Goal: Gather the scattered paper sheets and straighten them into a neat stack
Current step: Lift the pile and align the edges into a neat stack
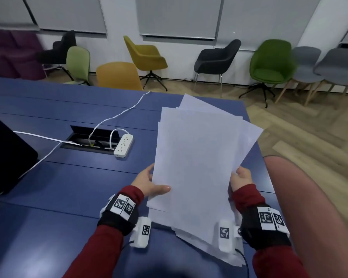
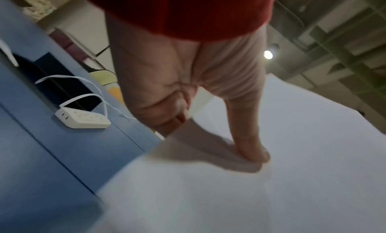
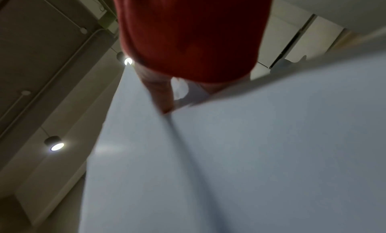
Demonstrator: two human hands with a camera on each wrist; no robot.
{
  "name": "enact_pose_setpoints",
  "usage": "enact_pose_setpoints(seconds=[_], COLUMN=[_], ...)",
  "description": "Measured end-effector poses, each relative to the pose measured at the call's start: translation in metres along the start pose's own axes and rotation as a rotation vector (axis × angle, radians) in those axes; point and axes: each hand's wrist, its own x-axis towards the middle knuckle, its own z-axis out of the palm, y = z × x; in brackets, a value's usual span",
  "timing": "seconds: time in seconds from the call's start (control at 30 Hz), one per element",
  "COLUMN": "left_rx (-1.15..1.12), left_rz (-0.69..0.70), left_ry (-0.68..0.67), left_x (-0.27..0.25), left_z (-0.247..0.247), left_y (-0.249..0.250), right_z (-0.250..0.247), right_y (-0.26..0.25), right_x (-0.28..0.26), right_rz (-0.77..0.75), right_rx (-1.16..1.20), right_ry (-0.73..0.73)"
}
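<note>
A fanned bundle of white paper sheets (image 1: 197, 157) is held tilted above the blue table (image 1: 68, 187), its edges uneven and corners sticking out at top and bottom. My left hand (image 1: 149, 183) grips the bundle's left edge, thumb lying on the front sheet and fingers behind. In the left wrist view the thumb of that left hand (image 2: 250, 137) presses on the paper sheets (image 2: 271, 187). My right hand (image 1: 241, 177) holds the right edge, its fingers mostly hidden behind the paper. The right wrist view shows the right hand (image 3: 160, 94) pinching the paper sheets (image 3: 250, 154).
A white power strip (image 1: 123, 145) with white cables lies beside an open cable hatch (image 1: 90, 139) left of the paper. A dark monitor (image 1: 6, 155) stands at the far left. A pink chair back (image 1: 313, 207) is at my right. Several chairs line the far wall.
</note>
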Motion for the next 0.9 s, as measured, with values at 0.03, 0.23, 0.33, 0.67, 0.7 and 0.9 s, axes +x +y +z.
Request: enact_pose_setpoints(seconds=[0.03, 0.23, 0.33, 0.67, 0.7, 0.9], left_rx=[0.007, 0.020, -0.055, -0.159, -0.184, -0.239], left_rz=[0.011, 0.077, 0.083, 0.233, 0.245, 0.260], left_ry=[0.065, 0.241, 0.247, 0.389, 0.398, 0.422], left_x=[-0.002, -0.002, 0.001, 0.000, 0.000, 0.000], left_z=[0.003, 0.009, 0.008, 0.004, 0.004, 0.009], left_y=[0.004, 0.013, 0.011, 0.021, 0.022, 0.027], right_z=[0.000, -0.001, -0.003, -0.023, -0.025, -0.010], right_y=[0.002, -0.002, -0.004, 0.032, 0.041, 0.037], right_x=[0.000, -0.014, -0.007, -0.011, -0.011, -0.018], right_rz=[0.023, 0.122, 0.099, 0.202, 0.212, 0.134], right_rx=[0.007, 0.218, 0.127, 0.456, 0.471, 0.050], right_ry=[-0.026, -0.098, -0.060, -0.270, -0.312, -0.258])
